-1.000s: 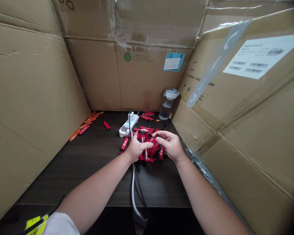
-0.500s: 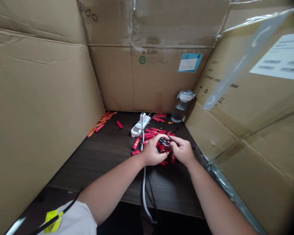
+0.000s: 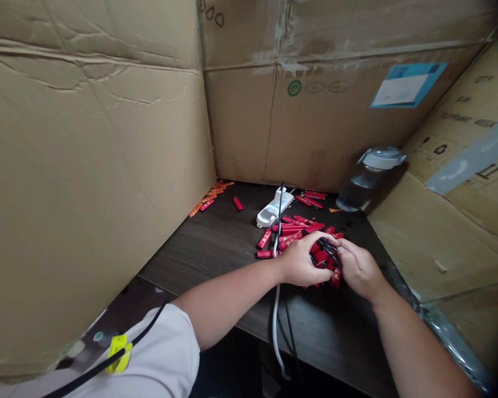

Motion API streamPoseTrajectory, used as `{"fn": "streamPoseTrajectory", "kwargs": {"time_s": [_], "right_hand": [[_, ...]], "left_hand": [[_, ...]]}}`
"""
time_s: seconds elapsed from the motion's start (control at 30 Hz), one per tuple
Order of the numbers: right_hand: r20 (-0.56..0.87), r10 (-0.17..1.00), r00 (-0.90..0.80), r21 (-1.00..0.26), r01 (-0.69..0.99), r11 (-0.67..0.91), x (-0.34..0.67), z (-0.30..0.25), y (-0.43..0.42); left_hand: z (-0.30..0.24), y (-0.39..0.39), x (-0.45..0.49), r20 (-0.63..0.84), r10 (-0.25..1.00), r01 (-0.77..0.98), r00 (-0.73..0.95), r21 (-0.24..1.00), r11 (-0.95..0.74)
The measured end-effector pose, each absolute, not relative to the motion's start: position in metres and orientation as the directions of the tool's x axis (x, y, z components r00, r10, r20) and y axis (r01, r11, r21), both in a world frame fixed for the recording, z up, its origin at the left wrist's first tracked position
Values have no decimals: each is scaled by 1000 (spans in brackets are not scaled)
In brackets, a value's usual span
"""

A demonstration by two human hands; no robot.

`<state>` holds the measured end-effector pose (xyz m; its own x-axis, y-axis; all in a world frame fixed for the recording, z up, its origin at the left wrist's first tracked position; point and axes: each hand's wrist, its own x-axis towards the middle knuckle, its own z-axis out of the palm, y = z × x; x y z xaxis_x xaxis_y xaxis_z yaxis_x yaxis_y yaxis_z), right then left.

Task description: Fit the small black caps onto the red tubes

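Observation:
My left hand (image 3: pixel 301 261) and my right hand (image 3: pixel 359 269) are cupped together around a bunch of small red sticks with black ends (image 3: pixel 326 251), pressed from both sides just above the dark tabletop (image 3: pixel 216 249). Both hands have their fingers curled tight on the bunch. More loose red sticks (image 3: pixel 292 229) lie scattered on the table right behind my hands.
A white power strip (image 3: pixel 271 210) with white and black cables (image 3: pixel 276 309) runs toward me. A clear water bottle (image 3: pixel 367 179) stands at the back right. Orange and red sticks (image 3: pixel 209 198) lie at the back left. Cardboard walls (image 3: pixel 87 182) enclose the table on three sides.
The view has swung left and nearer. My hands have closed together, gathering the red sticks into a tight bunch where earlier they were fingering separate pieces.

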<state>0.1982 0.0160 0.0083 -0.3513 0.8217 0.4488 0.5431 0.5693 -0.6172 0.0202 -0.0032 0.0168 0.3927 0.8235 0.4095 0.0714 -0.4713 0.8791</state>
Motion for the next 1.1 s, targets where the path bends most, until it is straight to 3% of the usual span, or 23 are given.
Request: {"fn": "streamPoseTrajectory", "kwargs": {"time_s": [0.2,0.37,0.53,0.9,1.0,1.1], "right_hand": [[408,818,-405,-563,594,575,199,8,18],[540,785,-302,-504,631,590,186,2,18],[495,841,-219,-606,607,514,179,-4,21],[168,985,-41,-846,507,165,162,-2,26],[155,988,-15,-842,521,140,161,2,26],[234,972,-20,-777,597,199,160,8,25]], "left_hand": [[22,-5,18,429,810,86,399,863,-499],[26,-11,18,469,744,206,476,763,-613],[29,-8,17,442,739,259,509,740,-621],[35,8,10,242,843,181,480,913,-365],[33,9,12,186,868,106,460,959,-262],[32,9,13,102,891,-27,443,995,-101]]}}
